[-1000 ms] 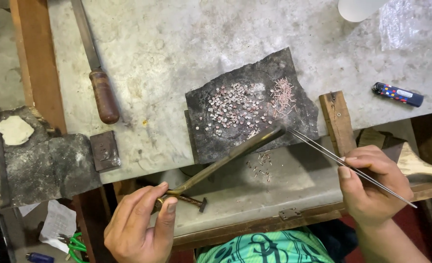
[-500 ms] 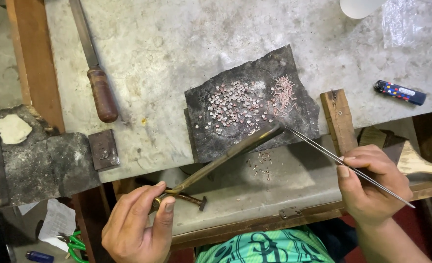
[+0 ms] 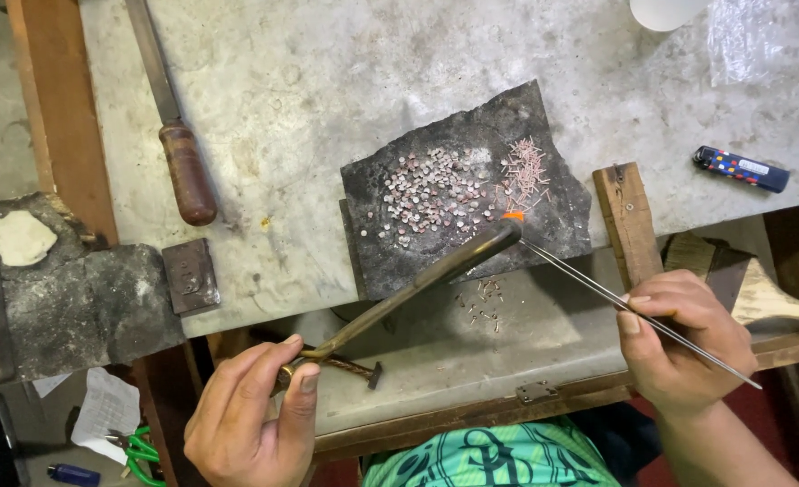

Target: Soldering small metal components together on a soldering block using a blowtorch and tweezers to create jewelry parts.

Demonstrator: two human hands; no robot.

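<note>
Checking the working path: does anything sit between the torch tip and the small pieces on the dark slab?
Nothing visible does. The torch, held by the left hand, ends at the slab beside the pieces; the right hand brings tweezers to the same spot.

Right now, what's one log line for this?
left hand: holds torch | right hand: holds tweezers | flame on dark slab

white cup (image 3: 665,11) cut off (top edge), tiny pieces (image 3: 431,194) indistinct
</note>
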